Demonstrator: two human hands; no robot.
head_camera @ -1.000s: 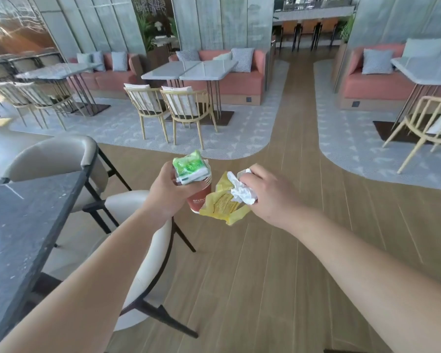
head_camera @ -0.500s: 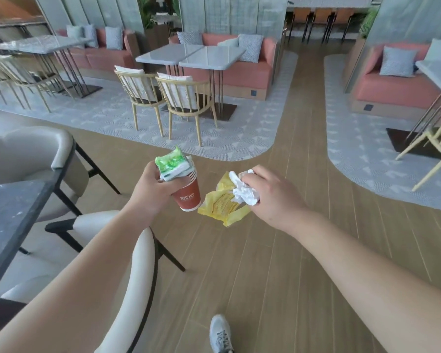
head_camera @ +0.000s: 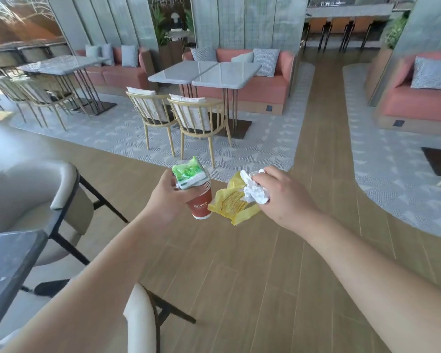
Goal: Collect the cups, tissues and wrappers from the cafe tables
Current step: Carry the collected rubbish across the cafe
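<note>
The red paper cup (head_camera: 200, 203) sits upright in the left hand (head_camera: 167, 197), whose fingers curl round it and also pin a green-and-white tissue pack (head_camera: 190, 174) on its rim. Just to its right, the right hand (head_camera: 281, 197) grips a crumpled white tissue (head_camera: 254, 192) together with a yellow wrapper (head_camera: 233, 206) that hangs below the fingers, nearly touching the cup.

Both loads are held the same way as a second ago; what has changed is the surroundings. The dark surface (head_camera: 8, 266) at the near left has slid further out of view and down, the white chairs (head_camera: 49, 200) beside it are closer underfoot, and the two pale joined tables (head_camera: 206, 72) with wooden chairs (head_camera: 196, 118) lie further ahead and to the left across the wooden floor (head_camera: 239, 263). I judge the person is walking away from the dark surface with everything gathered, either toward another table or a bin. No litter shows on the far tables, though they are too distant to be sure. With both hands full, anything further would be awkward to pick up.
</note>
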